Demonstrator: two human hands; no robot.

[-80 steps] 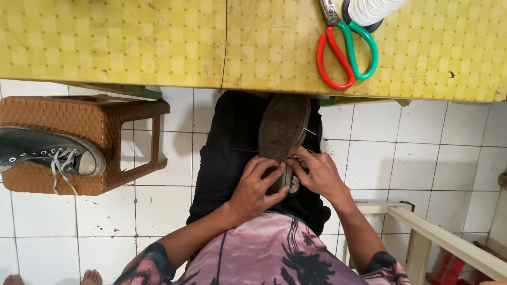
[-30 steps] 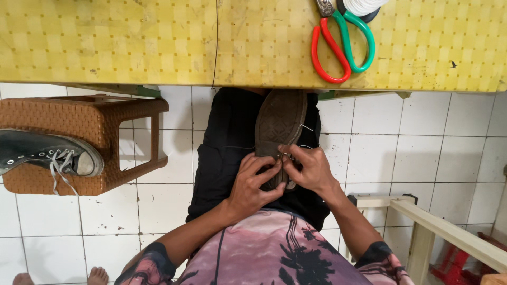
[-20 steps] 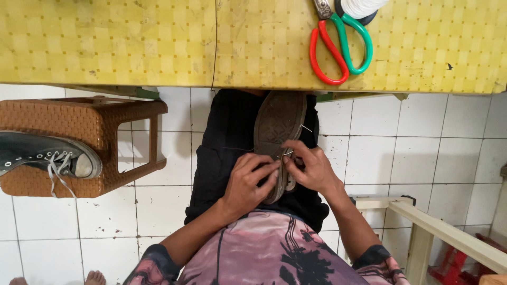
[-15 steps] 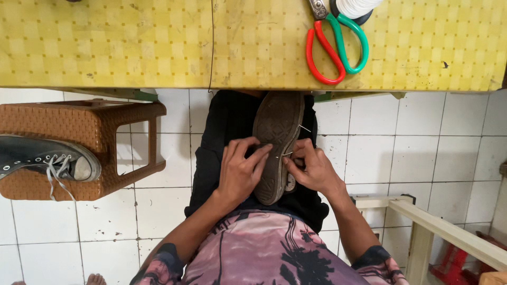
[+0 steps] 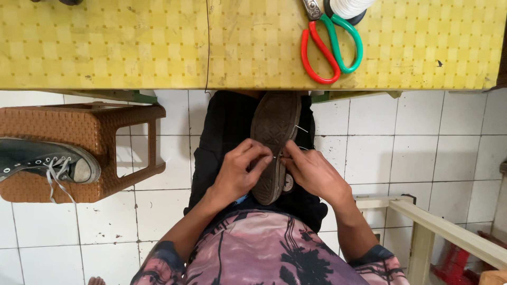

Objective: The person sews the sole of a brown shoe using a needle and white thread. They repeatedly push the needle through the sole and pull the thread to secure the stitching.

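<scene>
Sole-up shoe (image 5: pixel 274 142) lies lengthwise on the person's lap, over dark trousers (image 5: pixel 222 142), its worn grey tread facing the camera and its toe pointing toward the worktop (image 5: pixel 105 42). The left hand (image 5: pixel 237 174) presses against the shoe's left edge, its fingers (image 5: pixel 256 158) curled together over the rim of the sole. The right hand (image 5: pixel 311 171) meets it from the other side, thumb and forefinger pinched on what looks like a thin needle at the sole's edge; the needle itself is too small to make out surely. A light thread (image 5: pixel 300 128) runs off the right side of the shoe just above that hand.

Above the lap, the yellow chequered worktop fills the top of the view. On it lie scissors (image 5: pixel 330 45) with one red and one green handle loop, and touching their blades, a white spool (image 5: pixel 348 8) at the upper edge.

To the left, a brown woven plastic stool (image 5: pixel 95 132) stands on the white tiled floor (image 5: pixel 422 137), well apart from the hands. A second dark sneaker (image 5: pixel 42 161) with white laces rests on its seat. At the lower right, a pale wooden frame (image 5: pixel 443 232) stands beside the person's right forearm. A pink and black patterned shirt (image 5: pixel 264 253) fills the bottom of the view.
</scene>
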